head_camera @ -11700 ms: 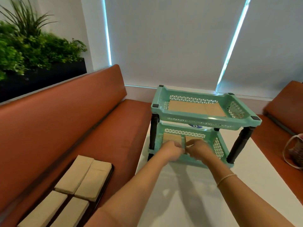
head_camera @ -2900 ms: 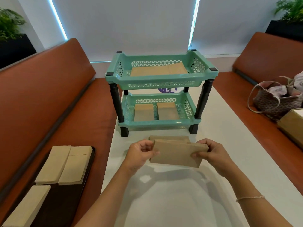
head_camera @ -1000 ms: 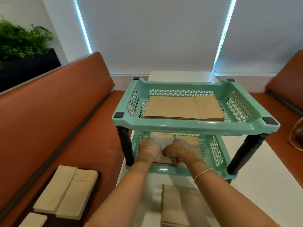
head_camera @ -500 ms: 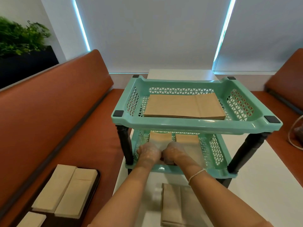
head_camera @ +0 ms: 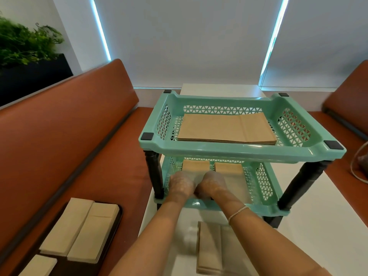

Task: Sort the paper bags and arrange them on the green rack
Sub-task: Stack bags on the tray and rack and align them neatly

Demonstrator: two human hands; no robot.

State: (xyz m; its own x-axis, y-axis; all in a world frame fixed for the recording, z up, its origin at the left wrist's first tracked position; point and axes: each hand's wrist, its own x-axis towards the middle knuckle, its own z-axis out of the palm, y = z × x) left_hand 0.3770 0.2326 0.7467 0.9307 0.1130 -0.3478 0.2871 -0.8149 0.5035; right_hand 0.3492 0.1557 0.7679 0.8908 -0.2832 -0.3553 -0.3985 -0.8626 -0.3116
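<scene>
While both hands (head_camera: 196,186) reach into green rack (head_camera: 235,153) lower tier | grip unclear (blurred) | paper bags (head_camera: 227,129) above

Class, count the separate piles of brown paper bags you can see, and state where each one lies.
7: one on the rack's top shelf, two on its bottom shelf, one on the table, three on the bench tray. More may be hidden.

Soft daylight through the blinds (head_camera: 199,42) — hands motion-blurred, edges bowed by wide-angle lens.
</scene>
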